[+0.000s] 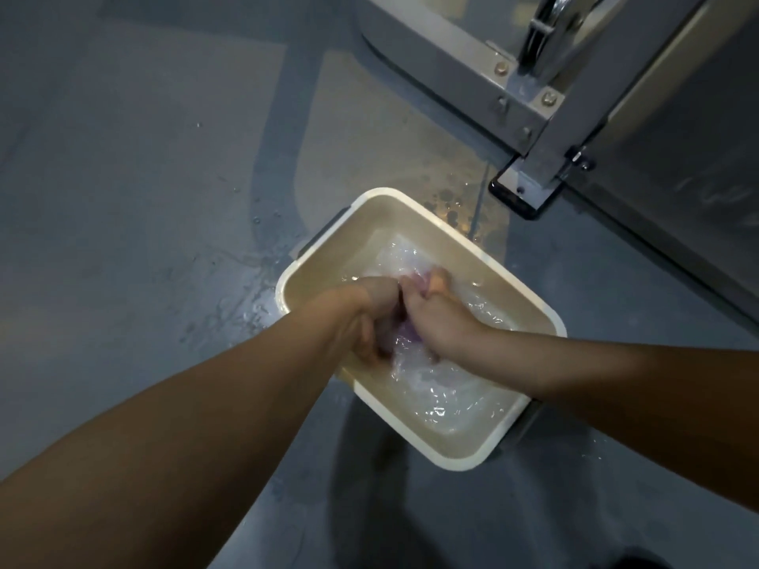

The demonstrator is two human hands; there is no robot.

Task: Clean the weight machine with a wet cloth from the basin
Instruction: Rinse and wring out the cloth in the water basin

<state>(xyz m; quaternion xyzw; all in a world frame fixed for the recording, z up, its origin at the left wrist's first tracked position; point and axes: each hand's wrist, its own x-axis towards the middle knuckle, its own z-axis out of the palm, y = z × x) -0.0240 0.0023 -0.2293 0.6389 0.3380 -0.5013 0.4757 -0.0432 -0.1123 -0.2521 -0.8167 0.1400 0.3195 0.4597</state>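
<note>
Both hands, left (371, 318) and right (435, 318), are curled tight around 1 purple cloth (404, 336), fists touching, low in the water (443, 400) of the cream basin (390, 223). The cloth is bunched between the 2 fists, partly under the rippled surface. The basin sits on the wet grey floor (143, 158), near the foot of the weight machine (534, 129) at upper right.

Glossy cream plastic basin (312, 256), wet purple cloth (404, 334), grey painted metal frame (451, 63)
</note>
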